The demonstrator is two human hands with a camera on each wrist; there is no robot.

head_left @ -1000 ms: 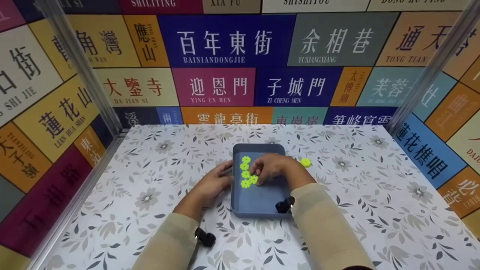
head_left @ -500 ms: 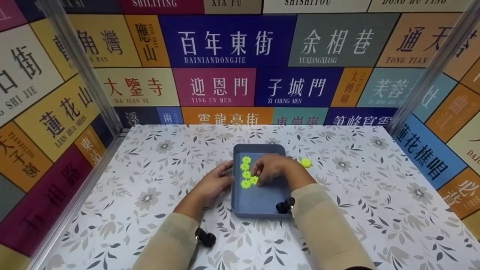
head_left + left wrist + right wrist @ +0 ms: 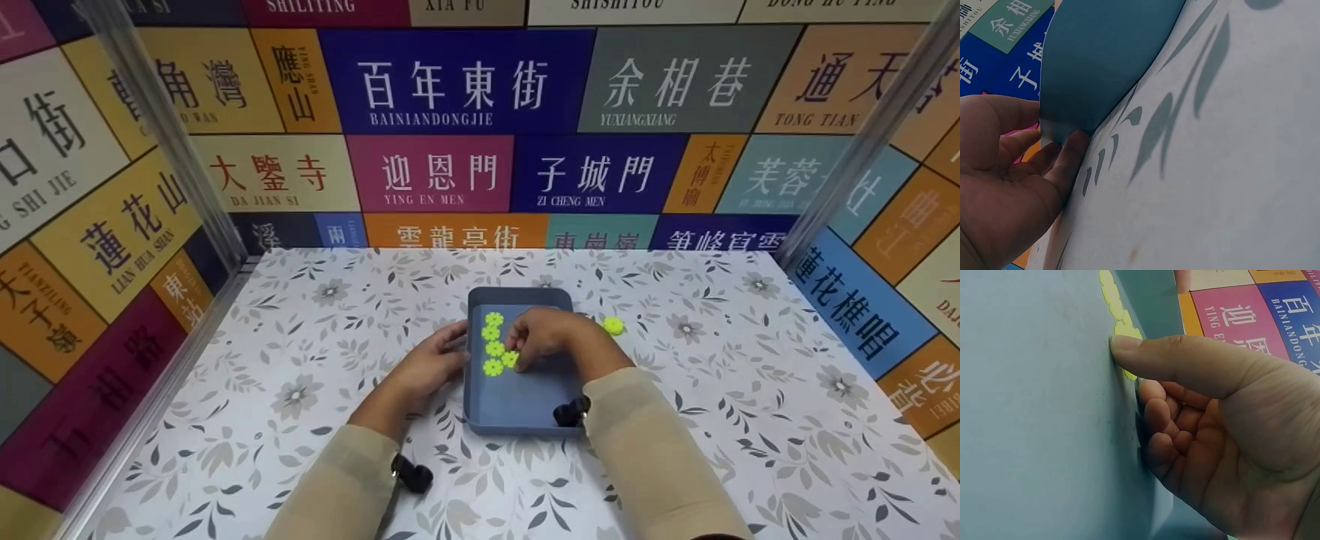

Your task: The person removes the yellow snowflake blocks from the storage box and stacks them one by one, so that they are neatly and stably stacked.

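Note:
In the head view, a blue-grey rectangular tray [image 3: 517, 405] holds several yellow-green flower-shaped pieces [image 3: 493, 332] along its left side. My right hand [image 3: 547, 334] reaches into the tray and pinches the rightmost flower-shaped piece [image 3: 510, 359]. In the right wrist view my thumb [image 3: 1151, 357] lies over that piece, close above the tray floor, while the other fingers curl beneath. My left hand [image 3: 424, 371] touches the tray's outer left wall. Its fingertips [image 3: 1078, 140] rest low against that wall in the left wrist view, near the tabletop. The thumb's tip is hidden at the tray's edge.
Another yellow-green piece or small clump [image 3: 613, 325] lies on the table right of the tray, beyond my right wrist. The tabletop [image 3: 315, 315] has a leaf-and-flower print. Panels with printed signs [image 3: 457, 82] stand at the back and both sides. Clear corner posts [image 3: 180, 150] flank the table.
The view shifts very slightly. Both hands stay in nearly the same place, with only a slight movement of the right fingers at the flower-shaped piece.

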